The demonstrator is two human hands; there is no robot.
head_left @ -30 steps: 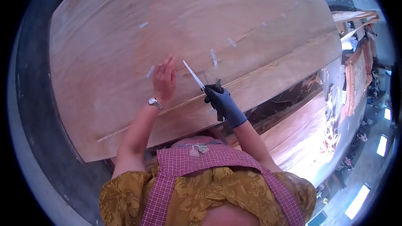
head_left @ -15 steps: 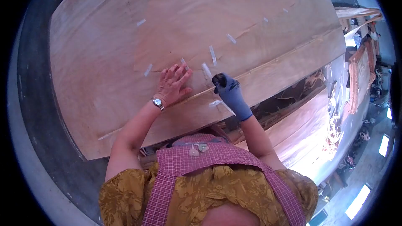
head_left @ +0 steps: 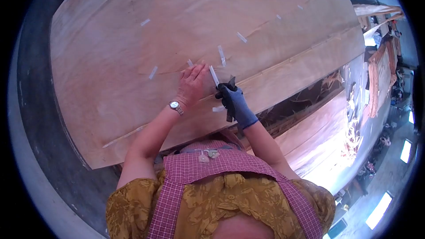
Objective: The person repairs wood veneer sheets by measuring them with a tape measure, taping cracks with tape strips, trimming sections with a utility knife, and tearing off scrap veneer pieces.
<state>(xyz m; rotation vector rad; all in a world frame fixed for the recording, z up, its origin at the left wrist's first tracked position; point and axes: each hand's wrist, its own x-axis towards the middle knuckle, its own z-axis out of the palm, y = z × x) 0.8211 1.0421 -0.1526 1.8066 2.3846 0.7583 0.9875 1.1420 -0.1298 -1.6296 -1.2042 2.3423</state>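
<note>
A large sheet of wood veneer lies in front of me, with short strips of white tape stuck along its seams. My left hand, bare and with a watch at the wrist, rests flat on it, fingers stretched out and close together. Just right of its fingertips is a white tape strip. My right hand, in a blue-grey glove with black fingers, is closed around a dark flat tool whose ends stick out above and below the fist. Its exact kind is unclear. Another tape piece lies left of the glove.
A raised, torn veneer edge runs across the sheet. To the right are another pale sheet and wood scraps in a dark gap. A dark border curves along the left side.
My left hand has shifted right and its fingers have drawn together. My right hand has moved slightly left and turned, so the dark tool now shows. The tape strip between them looks straighter.
</note>
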